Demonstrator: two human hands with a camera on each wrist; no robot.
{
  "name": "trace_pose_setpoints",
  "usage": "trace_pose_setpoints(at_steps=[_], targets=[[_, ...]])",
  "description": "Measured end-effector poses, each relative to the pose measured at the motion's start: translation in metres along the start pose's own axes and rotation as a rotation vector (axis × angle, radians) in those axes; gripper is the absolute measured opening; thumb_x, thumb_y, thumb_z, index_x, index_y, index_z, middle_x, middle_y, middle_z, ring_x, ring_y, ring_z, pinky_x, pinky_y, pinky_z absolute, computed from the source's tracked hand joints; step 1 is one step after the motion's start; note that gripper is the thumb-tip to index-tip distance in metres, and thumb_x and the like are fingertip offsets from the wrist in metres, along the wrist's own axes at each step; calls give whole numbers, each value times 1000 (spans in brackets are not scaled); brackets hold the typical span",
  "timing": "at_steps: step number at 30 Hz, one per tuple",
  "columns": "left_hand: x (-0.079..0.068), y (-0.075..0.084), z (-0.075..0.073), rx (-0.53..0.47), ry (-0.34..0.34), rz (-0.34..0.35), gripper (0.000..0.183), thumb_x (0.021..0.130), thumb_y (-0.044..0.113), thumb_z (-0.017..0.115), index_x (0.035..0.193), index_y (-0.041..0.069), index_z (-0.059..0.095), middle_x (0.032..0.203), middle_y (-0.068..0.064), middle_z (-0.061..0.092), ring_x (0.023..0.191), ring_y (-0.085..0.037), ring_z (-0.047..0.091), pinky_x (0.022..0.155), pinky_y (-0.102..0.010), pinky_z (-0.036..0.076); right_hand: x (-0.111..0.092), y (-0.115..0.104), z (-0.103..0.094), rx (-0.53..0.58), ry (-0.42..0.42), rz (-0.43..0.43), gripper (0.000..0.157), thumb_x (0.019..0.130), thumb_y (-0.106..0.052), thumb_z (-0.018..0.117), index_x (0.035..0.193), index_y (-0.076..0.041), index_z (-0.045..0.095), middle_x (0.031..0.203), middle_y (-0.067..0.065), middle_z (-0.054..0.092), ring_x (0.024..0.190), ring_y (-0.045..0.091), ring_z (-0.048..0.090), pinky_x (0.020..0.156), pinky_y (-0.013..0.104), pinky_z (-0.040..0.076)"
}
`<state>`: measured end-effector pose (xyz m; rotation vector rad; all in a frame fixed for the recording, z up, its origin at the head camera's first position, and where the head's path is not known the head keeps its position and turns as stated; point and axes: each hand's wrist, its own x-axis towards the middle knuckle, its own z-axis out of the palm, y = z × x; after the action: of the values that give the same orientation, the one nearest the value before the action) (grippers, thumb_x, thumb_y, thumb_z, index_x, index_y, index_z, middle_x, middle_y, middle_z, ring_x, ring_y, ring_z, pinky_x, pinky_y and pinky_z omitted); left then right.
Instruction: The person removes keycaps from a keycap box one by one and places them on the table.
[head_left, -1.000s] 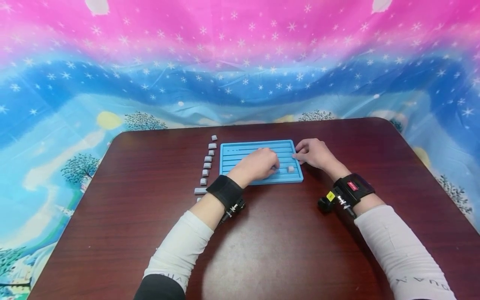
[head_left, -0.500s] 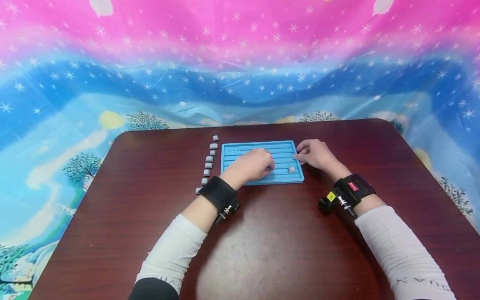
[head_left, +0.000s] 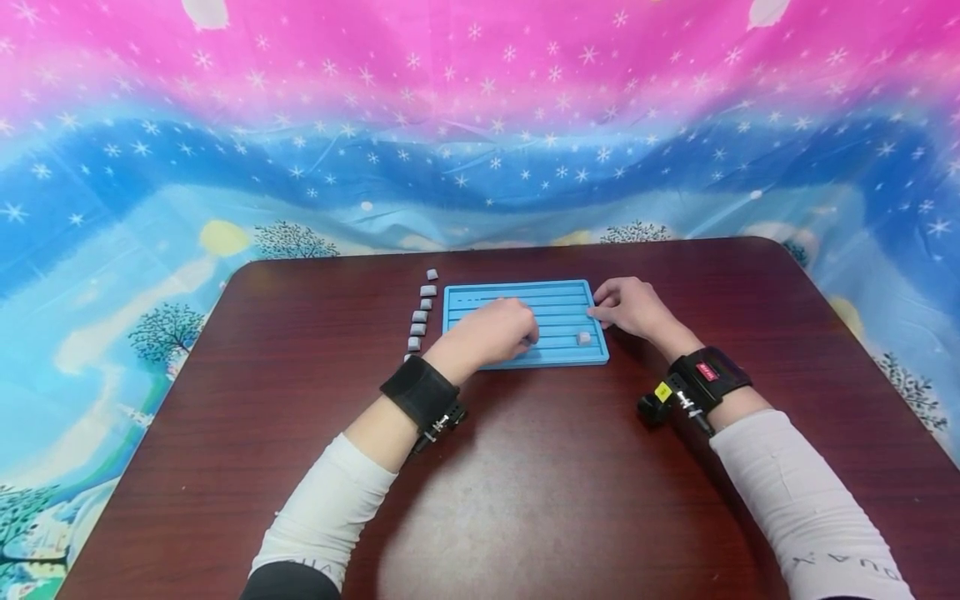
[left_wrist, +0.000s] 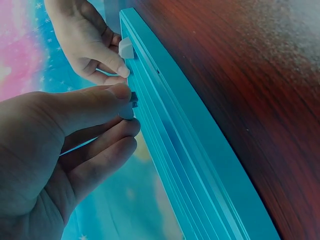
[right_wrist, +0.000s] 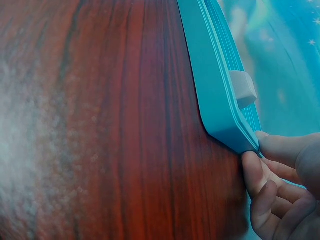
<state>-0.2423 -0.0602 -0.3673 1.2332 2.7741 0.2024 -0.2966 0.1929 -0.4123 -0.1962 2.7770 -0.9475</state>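
A light-blue ridged tray lies on the table under my hands. My left hand is over its middle; thumb and fingertips pinch a small grey keycap, its dark stem side showing in the left wrist view. Another keycap, pale grey, sits in the tray near the right end, seen also in the right wrist view as a keycap standing above the rim. At the tray's right edge, my right hand grips the rim between thumb and index finger.
Left of the tray runs a column of several grey keycaps, its near end hidden by my left wrist. The dark red-brown table extends toward me. A snowflake-patterned cloth hangs behind the table's far edge.
My left hand has shifted left along the tray, and its wrist now covers more of the keycap column's near end. The right hand stays on the tray's edge.
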Motion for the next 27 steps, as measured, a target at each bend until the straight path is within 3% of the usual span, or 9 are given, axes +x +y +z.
trace_pose_setpoints(at_steps=[13, 22, 27], targets=[[-13, -2, -3, 23, 2, 6, 14, 89, 14, 65, 95, 16, 78, 92, 4, 71, 87, -7, 60, 79, -24, 52, 0, 0, -1, -1, -7, -5, 34, 89, -24, 67, 111, 0, 62, 94, 16, 71, 71, 16, 68, 70, 35, 55], [-23, -4, -6, 21, 40, 35, 15, 89, 10, 62, 87, 15, 77, 75, 5, 63, 70, -8, 47, 66, -22, 44, 1, -1, -1, -1, -6, -1, 33, 89, -24, 67, 111, -1, 62, 93, 15, 71, 71, 17, 68, 67, 32, 54], [-29, -5, -7, 26, 36, 35, 15, 89, 10, 62, 85, 15, 76, 70, 5, 57, 68, -10, 43, 63, -22, 41, -1, -1, -2, -6, -17, -5, 33, 89, -24, 67, 111, -1, 62, 95, 16, 71, 72, 16, 68, 67, 32, 54]])
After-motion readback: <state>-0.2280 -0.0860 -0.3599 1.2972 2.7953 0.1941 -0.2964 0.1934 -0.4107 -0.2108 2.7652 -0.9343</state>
